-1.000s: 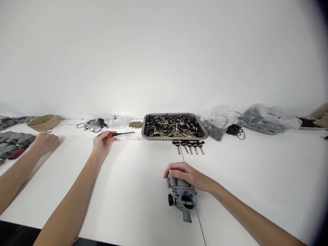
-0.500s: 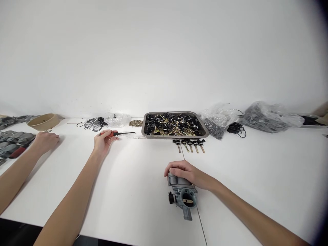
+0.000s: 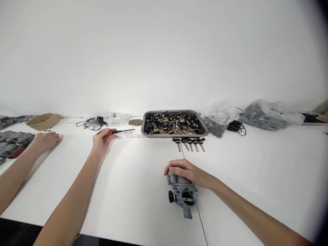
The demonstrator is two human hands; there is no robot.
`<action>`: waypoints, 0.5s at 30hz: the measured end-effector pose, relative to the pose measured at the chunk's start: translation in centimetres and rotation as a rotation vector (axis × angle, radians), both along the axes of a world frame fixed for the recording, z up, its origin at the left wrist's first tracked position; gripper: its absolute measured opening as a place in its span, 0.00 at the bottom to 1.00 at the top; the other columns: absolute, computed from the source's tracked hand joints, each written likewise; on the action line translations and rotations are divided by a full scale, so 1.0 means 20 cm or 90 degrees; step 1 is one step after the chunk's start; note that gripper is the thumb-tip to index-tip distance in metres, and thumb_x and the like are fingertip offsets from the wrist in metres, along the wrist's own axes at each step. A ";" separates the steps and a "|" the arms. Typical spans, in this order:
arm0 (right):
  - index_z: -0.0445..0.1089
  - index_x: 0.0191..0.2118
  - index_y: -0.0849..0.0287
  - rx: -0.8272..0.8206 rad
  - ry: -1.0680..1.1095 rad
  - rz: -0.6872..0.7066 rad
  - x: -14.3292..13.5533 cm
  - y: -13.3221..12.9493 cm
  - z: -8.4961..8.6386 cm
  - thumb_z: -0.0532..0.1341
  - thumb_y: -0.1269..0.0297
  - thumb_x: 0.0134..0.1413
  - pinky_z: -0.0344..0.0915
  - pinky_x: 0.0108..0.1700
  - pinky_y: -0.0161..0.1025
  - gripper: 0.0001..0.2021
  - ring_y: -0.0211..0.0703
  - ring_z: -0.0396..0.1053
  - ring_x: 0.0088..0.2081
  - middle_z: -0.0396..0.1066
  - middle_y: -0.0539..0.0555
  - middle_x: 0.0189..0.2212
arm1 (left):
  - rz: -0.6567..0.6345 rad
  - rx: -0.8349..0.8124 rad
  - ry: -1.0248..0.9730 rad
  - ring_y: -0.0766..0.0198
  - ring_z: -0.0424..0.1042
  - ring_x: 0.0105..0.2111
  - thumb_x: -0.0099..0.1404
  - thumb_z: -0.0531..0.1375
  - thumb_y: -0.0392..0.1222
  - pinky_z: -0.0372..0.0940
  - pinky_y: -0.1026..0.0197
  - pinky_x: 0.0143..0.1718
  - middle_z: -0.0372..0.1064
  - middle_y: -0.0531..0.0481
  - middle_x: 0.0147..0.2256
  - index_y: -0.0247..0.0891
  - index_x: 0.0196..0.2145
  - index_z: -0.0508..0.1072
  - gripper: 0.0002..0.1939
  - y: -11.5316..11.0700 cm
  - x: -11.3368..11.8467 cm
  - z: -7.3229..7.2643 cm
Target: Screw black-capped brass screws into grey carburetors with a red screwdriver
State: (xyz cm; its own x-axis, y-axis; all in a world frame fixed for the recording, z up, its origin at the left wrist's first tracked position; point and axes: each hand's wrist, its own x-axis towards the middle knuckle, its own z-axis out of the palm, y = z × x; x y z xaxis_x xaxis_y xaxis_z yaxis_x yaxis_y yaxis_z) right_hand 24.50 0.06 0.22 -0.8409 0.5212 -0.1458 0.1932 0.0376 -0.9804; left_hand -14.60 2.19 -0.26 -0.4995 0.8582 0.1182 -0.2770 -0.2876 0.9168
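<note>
My left hand [image 3: 101,140] is closed around the red handle of a screwdriver [image 3: 120,131], whose dark shaft points right toward the tray. With its fingers wrapped over the top, my right hand [image 3: 185,170] grips a grey metal carburetor [image 3: 185,194] on the white table. The carburetor has a black fitting on its left side and a brass strip across its round opening. Behind it, several black-headed parts with brass stems [image 3: 191,142] lie in a row before a metal tray [image 3: 174,136] filled with similar parts.
Another person's hand [image 3: 46,140] rests at the left, near a tan bowl [image 3: 42,122] and grey metal parts [image 3: 15,140]. Along the wall lie black rings [image 3: 93,123], small brass pieces [image 3: 135,122], a plastic bag of dark parts [image 3: 217,121] and a larger bag [image 3: 271,114].
The view has shifted very slightly. My left hand and the screwdriver have moved a little left and up; my right hand keeps its hold on the carburetor.
</note>
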 end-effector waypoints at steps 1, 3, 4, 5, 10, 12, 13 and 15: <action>0.74 0.42 0.62 0.002 0.000 0.001 0.00 0.00 0.00 0.56 0.47 0.65 0.60 0.35 0.28 0.21 0.33 0.65 0.34 0.70 0.54 0.35 | -0.003 -0.003 0.002 0.58 0.74 0.27 0.48 0.69 0.35 0.75 0.52 0.33 0.75 0.40 0.31 0.30 0.23 0.73 0.08 0.00 0.00 0.00; 0.74 0.42 0.62 0.005 0.001 0.001 0.00 0.00 0.00 0.56 0.48 0.65 0.60 0.35 0.28 0.21 0.33 0.65 0.34 0.70 0.54 0.35 | -0.009 -0.005 0.004 0.58 0.74 0.27 0.49 0.69 0.35 0.75 0.52 0.33 0.76 0.39 0.31 0.30 0.24 0.74 0.08 0.00 0.01 0.00; 0.74 0.42 0.62 0.004 0.000 0.001 0.00 0.00 0.00 0.56 0.48 0.65 0.60 0.35 0.29 0.21 0.33 0.65 0.34 0.70 0.54 0.35 | -0.008 -0.004 0.004 0.58 0.74 0.27 0.49 0.69 0.35 0.75 0.52 0.33 0.76 0.39 0.31 0.30 0.25 0.74 0.08 -0.01 0.01 0.01; 0.74 0.42 0.62 0.001 -0.001 0.001 0.00 0.00 0.00 0.56 0.47 0.64 0.60 0.35 0.29 0.21 0.33 0.65 0.34 0.70 0.53 0.35 | -0.004 0.000 0.003 0.58 0.74 0.26 0.49 0.68 0.35 0.75 0.51 0.33 0.75 0.40 0.31 0.30 0.24 0.73 0.07 -0.01 0.02 0.01; 0.74 0.43 0.61 0.009 -0.012 0.001 0.00 0.00 0.00 0.56 0.46 0.64 0.60 0.36 0.28 0.21 0.33 0.65 0.35 0.69 0.53 0.35 | 0.060 0.024 0.013 0.63 0.69 0.20 0.48 0.67 0.35 0.72 0.53 0.28 0.75 0.41 0.29 0.31 0.22 0.71 0.07 -0.02 -0.02 0.03; 0.74 0.43 0.61 0.009 -0.013 0.004 0.00 0.01 -0.01 0.56 0.46 0.64 0.60 0.35 0.28 0.21 0.33 0.65 0.34 0.69 0.53 0.36 | 0.087 0.027 0.018 0.65 0.66 0.16 0.47 0.66 0.35 0.68 0.56 0.23 0.75 0.41 0.27 0.31 0.22 0.70 0.07 -0.02 -0.04 0.04; 0.74 0.43 0.61 0.008 -0.013 0.005 0.00 0.01 -0.01 0.56 0.46 0.64 0.60 0.34 0.28 0.21 0.32 0.65 0.34 0.69 0.53 0.36 | 0.096 0.026 0.020 0.66 0.64 0.15 0.47 0.66 0.35 0.66 0.57 0.21 0.75 0.41 0.26 0.32 0.21 0.69 0.07 -0.02 -0.06 0.04; 0.74 0.42 0.61 0.006 -0.012 0.007 0.00 0.01 -0.01 0.56 0.46 0.64 0.60 0.33 0.28 0.21 0.32 0.64 0.33 0.69 0.53 0.35 | 0.101 0.020 0.020 0.66 0.62 0.14 0.46 0.65 0.35 0.63 0.58 0.19 0.74 0.42 0.25 0.32 0.21 0.69 0.08 -0.02 -0.07 0.03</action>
